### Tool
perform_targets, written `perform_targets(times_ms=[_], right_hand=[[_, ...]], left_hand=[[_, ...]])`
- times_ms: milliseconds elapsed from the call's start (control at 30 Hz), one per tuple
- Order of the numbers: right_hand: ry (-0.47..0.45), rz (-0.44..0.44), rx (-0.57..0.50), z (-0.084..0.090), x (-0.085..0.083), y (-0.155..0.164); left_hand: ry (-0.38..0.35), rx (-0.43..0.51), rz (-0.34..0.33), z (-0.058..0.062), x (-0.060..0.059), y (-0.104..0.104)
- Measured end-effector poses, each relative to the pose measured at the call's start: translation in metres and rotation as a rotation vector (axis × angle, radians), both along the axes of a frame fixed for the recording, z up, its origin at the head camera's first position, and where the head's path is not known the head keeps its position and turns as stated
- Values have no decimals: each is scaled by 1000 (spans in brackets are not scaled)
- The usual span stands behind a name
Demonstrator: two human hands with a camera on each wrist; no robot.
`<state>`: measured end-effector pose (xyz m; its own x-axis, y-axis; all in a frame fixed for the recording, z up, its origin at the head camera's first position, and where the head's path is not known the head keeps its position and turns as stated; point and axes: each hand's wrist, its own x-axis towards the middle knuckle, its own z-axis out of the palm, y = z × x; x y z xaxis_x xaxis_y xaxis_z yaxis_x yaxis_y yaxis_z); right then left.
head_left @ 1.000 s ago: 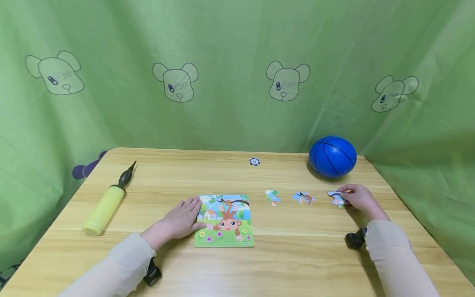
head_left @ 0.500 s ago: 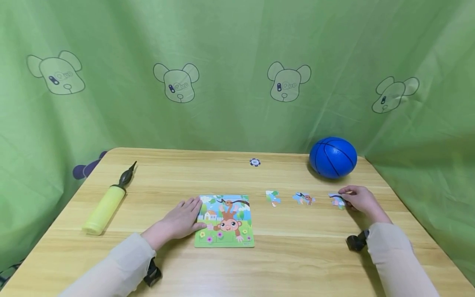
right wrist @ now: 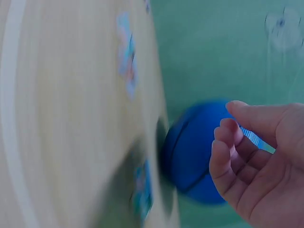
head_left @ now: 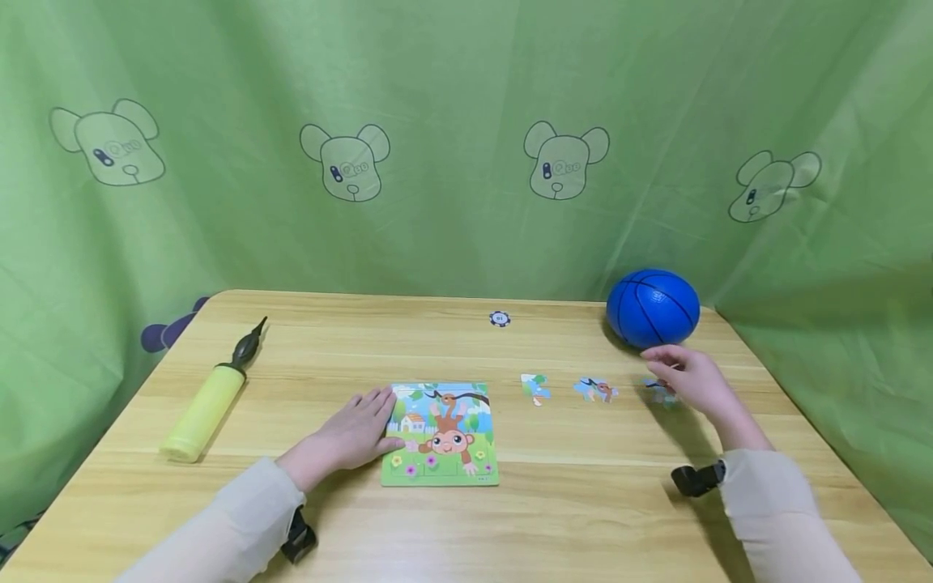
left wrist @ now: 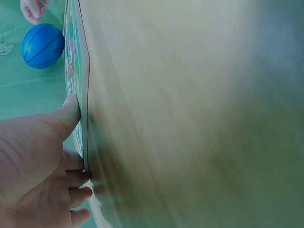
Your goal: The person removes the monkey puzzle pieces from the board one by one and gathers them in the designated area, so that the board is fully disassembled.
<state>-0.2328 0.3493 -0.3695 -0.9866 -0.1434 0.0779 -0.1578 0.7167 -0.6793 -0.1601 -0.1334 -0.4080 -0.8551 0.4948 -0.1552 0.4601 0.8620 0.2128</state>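
Note:
My left hand [head_left: 357,429] lies with its fingers extended over the left edge of a monkey jigsaw puzzle [head_left: 452,421], a flat square board. In the left wrist view the thumb [left wrist: 70,111] touches the board's edge. Hovering above the table, my right hand [head_left: 692,376] has loosely bent fingers and nothing between them. Below it lies a puzzle piece with a branch [head_left: 652,385], partly hidden by the hand. To its left are a piece with the monkey's tail [head_left: 596,389] and a piece with leaves [head_left: 535,389], spaced apart in a row.
A blue ball [head_left: 652,308] sits at the back right, just behind the right hand. A yellow hand pump [head_left: 207,409] with a black nozzle lies at the left. Near the back edge is a round chip [head_left: 500,319]. Green curtain [head_left: 452,227] surrounds the wooden table [head_left: 568,518].
My right hand has let go of the branch piece and lifted up and slightly left, leaving it on the table. The left hand and the puzzle have stayed put.

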Motion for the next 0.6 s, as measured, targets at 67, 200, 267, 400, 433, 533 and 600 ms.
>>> perform_targets(times_ms=[67, 200, 267, 400, 433, 533, 600], right_hand=[[41, 41, -8, 5, 2, -13], [85, 118, -32, 13, 5, -44], [104, 151, -34, 16, 7, -59], [127, 209, 3, 18, 10, -86], [137, 225, 17, 18, 11, -92], [150, 274, 49, 18, 14, -112], [160, 308, 63, 17, 17, -125]], left_hand=[[-1, 1, 0, 0, 0, 0], [-6, 6, 3, 1, 1, 0], [-6, 10, -1, 1, 1, 0], [-4, 17, -9, 1, 1, 0], [-4, 20, -10, 0, 1, -1], [-3, 17, -7, 1, 1, 0], [-3, 10, -4, 0, 1, 0]])
